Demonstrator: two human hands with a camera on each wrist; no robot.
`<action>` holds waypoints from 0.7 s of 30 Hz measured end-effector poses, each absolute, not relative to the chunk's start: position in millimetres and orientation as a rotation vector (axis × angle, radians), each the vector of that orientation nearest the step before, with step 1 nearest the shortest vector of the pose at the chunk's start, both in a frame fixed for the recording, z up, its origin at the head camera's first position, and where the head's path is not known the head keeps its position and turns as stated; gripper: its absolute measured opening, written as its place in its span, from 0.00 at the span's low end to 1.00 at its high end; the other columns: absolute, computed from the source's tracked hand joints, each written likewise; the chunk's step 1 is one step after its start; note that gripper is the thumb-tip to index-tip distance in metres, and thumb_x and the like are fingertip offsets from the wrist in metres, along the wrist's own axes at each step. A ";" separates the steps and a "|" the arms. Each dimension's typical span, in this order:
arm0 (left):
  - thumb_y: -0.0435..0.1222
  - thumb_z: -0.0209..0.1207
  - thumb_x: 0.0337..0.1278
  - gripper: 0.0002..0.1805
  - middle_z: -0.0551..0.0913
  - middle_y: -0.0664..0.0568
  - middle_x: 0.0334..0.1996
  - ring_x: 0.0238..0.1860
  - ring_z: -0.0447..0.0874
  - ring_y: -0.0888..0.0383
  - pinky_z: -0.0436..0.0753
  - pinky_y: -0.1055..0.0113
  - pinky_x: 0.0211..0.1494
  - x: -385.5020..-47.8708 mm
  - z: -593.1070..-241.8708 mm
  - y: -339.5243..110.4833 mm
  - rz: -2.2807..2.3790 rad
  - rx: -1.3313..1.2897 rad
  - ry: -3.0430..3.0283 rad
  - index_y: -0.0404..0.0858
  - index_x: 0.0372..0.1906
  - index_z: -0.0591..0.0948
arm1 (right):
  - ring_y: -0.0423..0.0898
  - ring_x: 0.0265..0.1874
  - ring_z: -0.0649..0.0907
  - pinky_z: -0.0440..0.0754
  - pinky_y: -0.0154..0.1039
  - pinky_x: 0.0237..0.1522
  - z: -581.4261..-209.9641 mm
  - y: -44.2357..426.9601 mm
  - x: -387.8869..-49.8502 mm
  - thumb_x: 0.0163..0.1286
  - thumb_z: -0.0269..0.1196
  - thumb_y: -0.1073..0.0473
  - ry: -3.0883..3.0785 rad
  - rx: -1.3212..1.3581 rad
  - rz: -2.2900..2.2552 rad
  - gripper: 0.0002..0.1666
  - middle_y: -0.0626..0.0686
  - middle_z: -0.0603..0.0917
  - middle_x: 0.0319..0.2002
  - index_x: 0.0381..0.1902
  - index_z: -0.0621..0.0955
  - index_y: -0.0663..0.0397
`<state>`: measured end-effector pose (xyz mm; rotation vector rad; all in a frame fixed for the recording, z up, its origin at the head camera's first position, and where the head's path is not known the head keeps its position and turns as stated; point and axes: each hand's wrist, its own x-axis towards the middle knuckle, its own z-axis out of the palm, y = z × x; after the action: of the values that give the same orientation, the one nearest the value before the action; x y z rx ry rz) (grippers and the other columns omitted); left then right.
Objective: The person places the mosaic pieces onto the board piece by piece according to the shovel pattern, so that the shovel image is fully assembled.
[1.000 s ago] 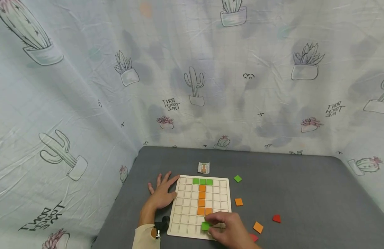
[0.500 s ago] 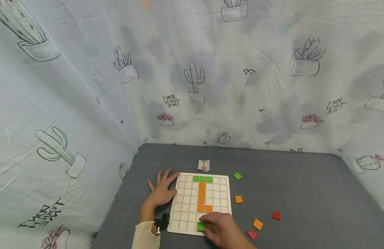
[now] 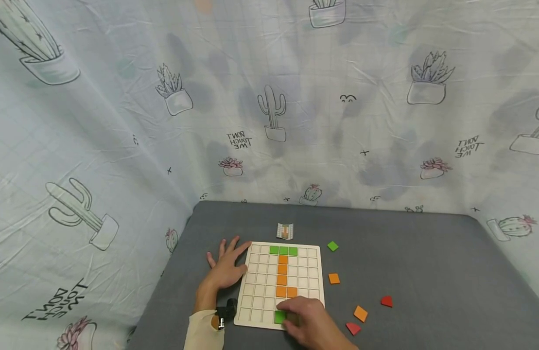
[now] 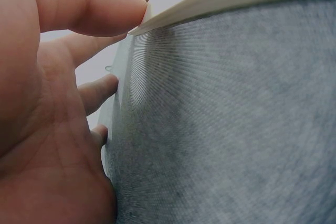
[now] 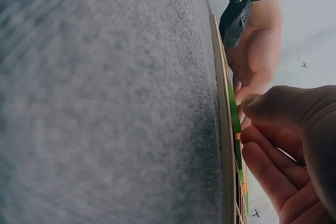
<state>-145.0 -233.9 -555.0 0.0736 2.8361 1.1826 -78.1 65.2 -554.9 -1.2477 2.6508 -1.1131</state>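
The left hand (image 3: 225,271) lies spread at the left side of the pale grid board (image 3: 258,291), its thumb and forefinger touching the board's edge. In the left wrist view, the left hand (image 4: 58,98) has its thumb at that edge. Near the board's front edge, the right hand (image 3: 310,321) pinches a green tile (image 3: 280,317) between thumb and forefinger. From the right wrist, the right hand (image 5: 289,145) is close beside a green tile (image 5: 233,109); more green shows farther along the board. Three green tiles (image 3: 284,251) top an orange column (image 3: 282,280) with an orange tile (image 3: 292,292) beside it.
A small printed card (image 3: 285,231) lies behind the board. Right of the board are a loose green tile (image 3: 332,246), orange tiles (image 3: 334,278) (image 3: 360,313) and red pieces (image 3: 387,301) (image 3: 353,328) on the grey table (image 3: 426,272).
The right hand has moved slightly left along the front of the board with the green tile. The left hand stays at the board's side. The head view has shifted a little.
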 end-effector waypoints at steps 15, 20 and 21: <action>0.30 0.60 0.67 0.39 0.53 0.39 0.89 0.89 0.31 0.28 0.15 0.19 0.77 -145.0 -553.1 -234.3 1.181 0.077 2.835 0.48 0.83 0.73 | 0.39 0.43 0.92 0.93 0.38 0.47 -549.0 76.7 -82.9 0.67 0.76 0.68 2.575 -1.183 -1.363 0.18 0.49 0.95 0.47 0.54 0.92 0.54; 0.30 0.60 0.68 0.39 0.53 0.38 0.89 0.89 0.31 0.27 0.15 0.19 0.77 -144.0 -552.6 -234.3 1.186 0.071 2.828 0.48 0.83 0.73 | 0.36 0.41 0.90 0.91 0.33 0.46 -553.0 70.9 -84.9 0.67 0.74 0.70 2.470 -1.245 -1.307 0.17 0.47 0.95 0.47 0.53 0.92 0.53; 0.31 0.60 0.68 0.38 0.53 0.39 0.90 0.89 0.31 0.27 0.15 0.19 0.77 -143.8 -552.6 -234.2 1.184 0.071 2.828 0.48 0.83 0.73 | 0.34 0.41 0.89 0.90 0.31 0.46 -553.4 69.7 -85.2 0.67 0.74 0.70 2.464 -1.253 -1.285 0.17 0.45 0.95 0.46 0.53 0.92 0.52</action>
<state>-143.8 -234.2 -552.6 0.0713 2.8276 1.1844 -85.2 69.7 -553.4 -1.2526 2.4635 -1.2853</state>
